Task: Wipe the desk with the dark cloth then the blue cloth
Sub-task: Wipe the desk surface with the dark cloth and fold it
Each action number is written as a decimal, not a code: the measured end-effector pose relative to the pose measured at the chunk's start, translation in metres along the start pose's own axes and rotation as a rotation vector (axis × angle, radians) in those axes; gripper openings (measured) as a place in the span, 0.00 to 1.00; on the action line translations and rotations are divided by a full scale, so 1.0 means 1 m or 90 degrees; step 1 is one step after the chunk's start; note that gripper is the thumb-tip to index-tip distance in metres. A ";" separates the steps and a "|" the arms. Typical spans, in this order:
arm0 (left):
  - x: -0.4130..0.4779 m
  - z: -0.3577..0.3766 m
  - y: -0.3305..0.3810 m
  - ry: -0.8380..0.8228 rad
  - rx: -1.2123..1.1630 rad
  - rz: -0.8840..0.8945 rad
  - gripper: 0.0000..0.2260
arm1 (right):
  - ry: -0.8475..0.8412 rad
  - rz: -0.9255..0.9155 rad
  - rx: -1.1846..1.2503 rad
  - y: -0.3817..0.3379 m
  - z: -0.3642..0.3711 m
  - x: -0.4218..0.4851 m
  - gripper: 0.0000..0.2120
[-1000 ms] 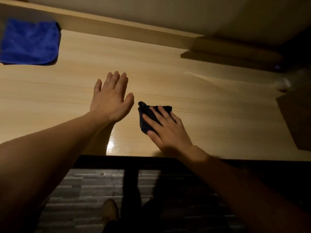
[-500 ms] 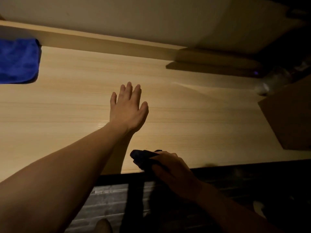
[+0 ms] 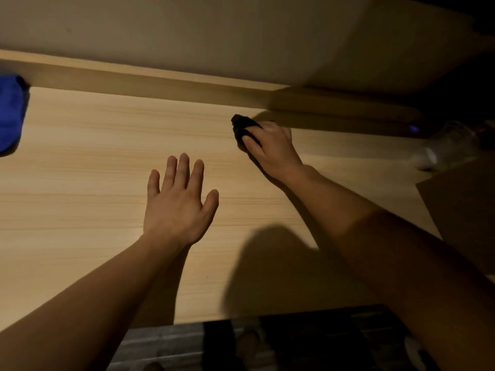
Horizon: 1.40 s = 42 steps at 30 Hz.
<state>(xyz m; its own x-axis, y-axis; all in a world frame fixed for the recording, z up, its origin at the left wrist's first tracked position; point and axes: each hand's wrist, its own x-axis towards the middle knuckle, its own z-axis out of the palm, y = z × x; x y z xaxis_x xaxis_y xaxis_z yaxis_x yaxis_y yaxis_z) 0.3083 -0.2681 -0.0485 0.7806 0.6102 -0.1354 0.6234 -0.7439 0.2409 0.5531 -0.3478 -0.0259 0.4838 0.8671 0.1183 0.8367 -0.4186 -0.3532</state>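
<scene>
The light wooden desk (image 3: 93,162) fills the view. My right hand (image 3: 270,149) presses the bunched dark cloth (image 3: 242,127) onto the desk near its back edge, right of centre; most of the cloth is hidden under the fingers. My left hand (image 3: 178,202) lies flat on the desk with fingers spread, holding nothing, nearer to me and left of the right hand. The blue cloth (image 3: 10,113) lies at the far left, cut off by the frame edge.
A raised wooden lip (image 3: 150,84) runs along the desk's back against the wall. A brown cardboard piece (image 3: 463,210) and a clear plastic item (image 3: 444,148) sit at the right. The dark floor (image 3: 294,344) shows below the front edge.
My right hand has swept the dark cloth from the desk's front edge to the back. The view has shifted, so the blue cloth sits further left. My left hand stays flat.
</scene>
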 end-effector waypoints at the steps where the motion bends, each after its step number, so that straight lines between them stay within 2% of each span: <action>1: 0.000 0.000 0.000 -0.001 0.002 -0.002 0.34 | 0.005 -0.014 -0.022 0.006 0.002 0.011 0.18; 7: 0.000 0.000 0.001 0.006 0.006 -0.009 0.35 | -0.078 0.035 -0.067 0.016 0.007 0.048 0.21; 12: 0.001 0.000 0.002 0.004 0.011 -0.011 0.35 | -0.146 0.010 -0.121 0.016 0.007 0.038 0.24; 16: 0.000 0.000 0.002 0.009 0.014 -0.015 0.35 | -0.155 -0.011 -0.136 0.012 0.009 0.022 0.25; 38: -0.003 -0.004 -0.001 0.011 -0.008 0.020 0.35 | -0.185 -0.108 -0.090 -0.054 0.004 -0.217 0.25; 42: -0.003 -0.005 -0.001 -0.005 -0.011 0.021 0.35 | -0.123 -0.136 -0.084 -0.059 0.012 -0.253 0.25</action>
<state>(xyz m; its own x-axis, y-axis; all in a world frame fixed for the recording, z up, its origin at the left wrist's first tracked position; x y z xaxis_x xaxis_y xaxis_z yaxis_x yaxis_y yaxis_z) 0.3050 -0.2676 -0.0437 0.8012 0.5831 -0.1343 0.5962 -0.7587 0.2624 0.3784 -0.5392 -0.0462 0.2458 0.9693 -0.0061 0.9466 -0.2414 -0.2136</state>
